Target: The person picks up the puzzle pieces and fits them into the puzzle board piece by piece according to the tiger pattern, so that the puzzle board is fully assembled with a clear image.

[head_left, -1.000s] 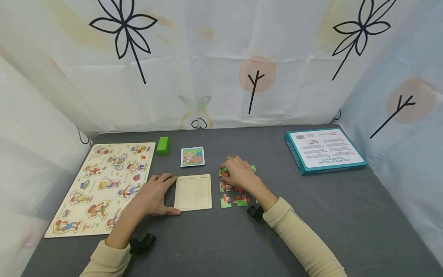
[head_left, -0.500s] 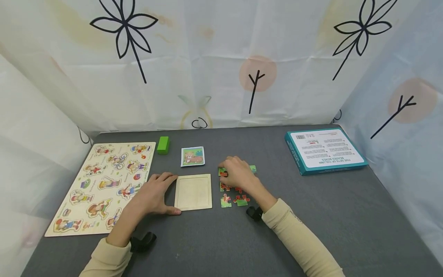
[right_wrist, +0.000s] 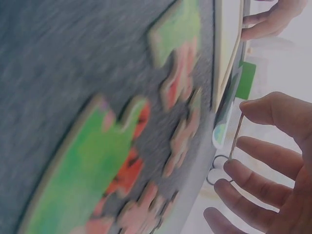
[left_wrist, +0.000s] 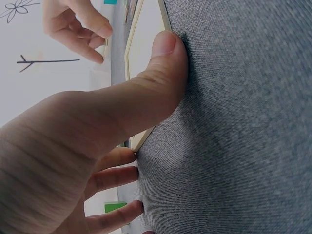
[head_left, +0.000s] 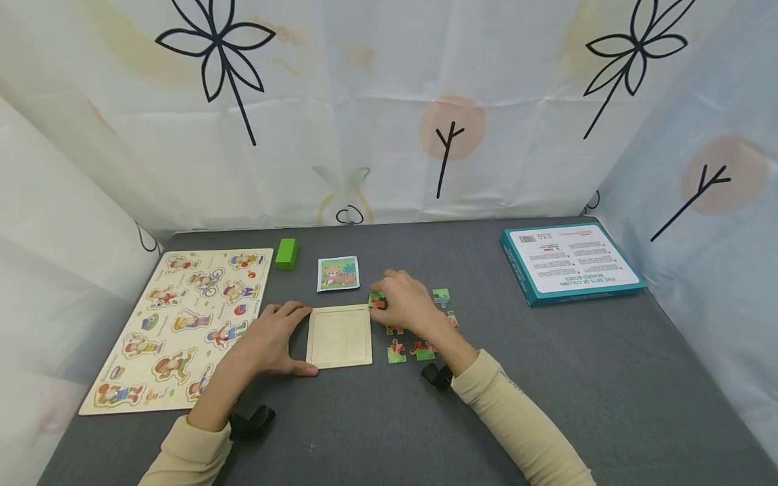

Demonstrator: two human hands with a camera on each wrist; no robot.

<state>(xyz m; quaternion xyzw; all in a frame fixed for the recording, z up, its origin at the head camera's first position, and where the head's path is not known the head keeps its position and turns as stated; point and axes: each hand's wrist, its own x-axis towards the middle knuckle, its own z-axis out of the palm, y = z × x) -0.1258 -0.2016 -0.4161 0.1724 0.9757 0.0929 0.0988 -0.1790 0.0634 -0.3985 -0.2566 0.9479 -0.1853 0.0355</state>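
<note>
My right hand (head_left: 408,305) pinches a green and red jigsaw piece (head_left: 377,300) by the far right corner of a shallow square wooden puzzle tray (head_left: 339,337). Seen edge-on in the right wrist view, that piece (right_wrist: 237,131) sits between thumb and fingertips, raised off the table. My left hand (head_left: 270,344) grips the tray's left side, thumb at the near corner and index finger at the far one. In the left wrist view the thumb (left_wrist: 168,63) presses against the tray's edge. Several loose jigsaw pieces (head_left: 397,352) lie right of the tray, some hidden under my right hand.
A small picture card (head_left: 338,274) lies behind the tray, with a green block (head_left: 286,254) to its left. A large board with cartoon figures (head_left: 164,337) covers the table's left side. At the back right rests a teal box (head_left: 571,263). Printed white cloth surrounds the table.
My right hand has lifted the jigsaw piece from the loose group and moved left with it to the tray's far right corner. The left hand and the tray stay put.
</note>
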